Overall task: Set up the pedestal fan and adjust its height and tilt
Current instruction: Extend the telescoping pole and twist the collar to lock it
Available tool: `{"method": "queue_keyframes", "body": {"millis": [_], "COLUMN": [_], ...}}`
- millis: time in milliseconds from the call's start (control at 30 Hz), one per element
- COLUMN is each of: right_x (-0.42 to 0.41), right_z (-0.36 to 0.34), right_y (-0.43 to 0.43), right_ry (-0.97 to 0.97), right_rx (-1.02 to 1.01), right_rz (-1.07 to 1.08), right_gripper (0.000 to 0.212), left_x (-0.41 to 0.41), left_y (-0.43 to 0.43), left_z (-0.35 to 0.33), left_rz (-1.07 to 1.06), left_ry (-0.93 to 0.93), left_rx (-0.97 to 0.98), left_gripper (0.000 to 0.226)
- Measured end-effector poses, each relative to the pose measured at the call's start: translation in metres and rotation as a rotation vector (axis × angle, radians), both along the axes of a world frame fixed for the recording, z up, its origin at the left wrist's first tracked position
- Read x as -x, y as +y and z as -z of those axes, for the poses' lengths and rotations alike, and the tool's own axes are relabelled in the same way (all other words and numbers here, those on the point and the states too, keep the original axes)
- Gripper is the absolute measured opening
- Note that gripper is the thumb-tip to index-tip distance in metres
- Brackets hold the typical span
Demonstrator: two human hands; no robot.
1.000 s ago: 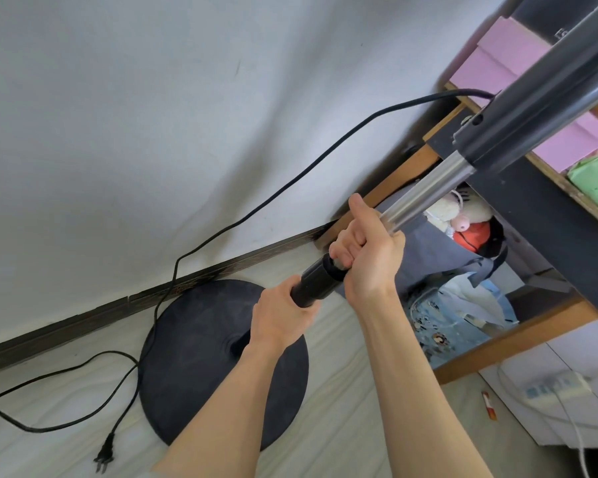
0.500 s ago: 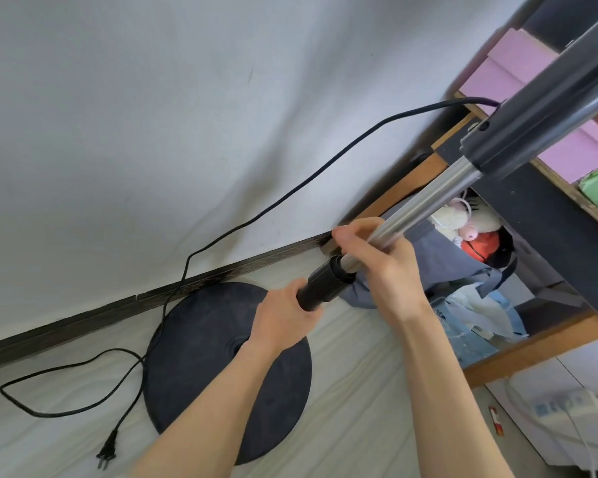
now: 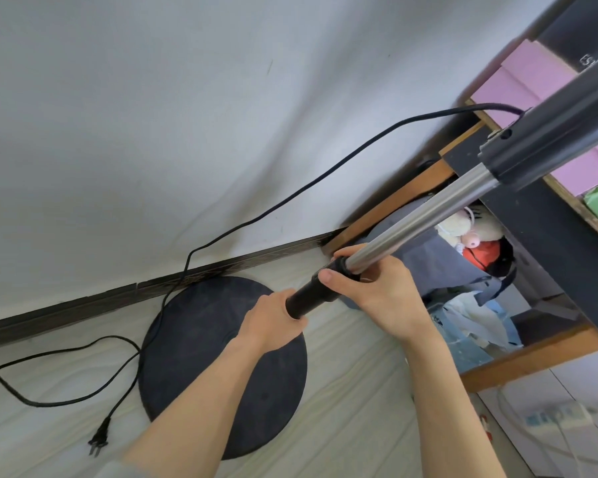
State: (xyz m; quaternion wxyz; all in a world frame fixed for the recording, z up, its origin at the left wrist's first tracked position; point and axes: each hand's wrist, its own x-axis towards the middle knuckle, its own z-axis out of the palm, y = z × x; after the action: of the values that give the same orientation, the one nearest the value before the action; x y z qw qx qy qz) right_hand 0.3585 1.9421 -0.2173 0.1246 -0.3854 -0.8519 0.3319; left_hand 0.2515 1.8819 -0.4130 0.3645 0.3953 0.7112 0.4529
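Note:
The pedestal fan stands on its round black base (image 3: 201,343) on the floor. A black lower pole (image 3: 308,298) rises from it toward me, and a silver inner tube (image 3: 425,215) runs on up into the dark upper housing (image 3: 549,139) at the top right. My left hand (image 3: 273,322) is wrapped around the black pole just below the collar. Fingers of my right hand (image 3: 380,288) circle the black height collar (image 3: 339,267) where the silver tube enters it. The fan head is out of view.
The fan's black power cord (image 3: 290,194) hangs along the white wall and loops on the floor, its plug (image 3: 99,439) lying unplugged. A wooden shelf unit (image 3: 532,357) with cloth, toys and pink foam stands at the right. A white power strip (image 3: 553,415) lies at the lower right.
My right hand slid down the silver tube and turned so its fingers now circle the collar. More silver tube shows above the collar. My left hand kept its hold on the black pole.

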Motion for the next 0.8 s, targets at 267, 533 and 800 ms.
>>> {"method": "queue_keyframes", "body": {"millis": [267, 533, 800], "right_x": [-0.002, -0.01, -0.009], "right_z": [-0.006, -0.008, -0.013], "right_y": [0.005, 0.01, 0.009], "right_ry": [-0.109, -0.054, -0.123], "right_rx": [-0.127, 0.035, -0.029], "right_rz": [0.038, -0.078, -0.062], "right_gripper": [0.042, 0.038, 0.055], "left_x": [0.0, -0.002, 0.0], "left_y": [0.002, 0.003, 0.003], "left_z": [0.002, 0.005, 0.006], "left_rz": [-0.014, -0.031, -0.019], "left_ry": [0.009, 0.011, -0.005], "left_rx": [-0.013, -0.03, -0.038], "left_gripper": [0.015, 0.02, 0.021]}}
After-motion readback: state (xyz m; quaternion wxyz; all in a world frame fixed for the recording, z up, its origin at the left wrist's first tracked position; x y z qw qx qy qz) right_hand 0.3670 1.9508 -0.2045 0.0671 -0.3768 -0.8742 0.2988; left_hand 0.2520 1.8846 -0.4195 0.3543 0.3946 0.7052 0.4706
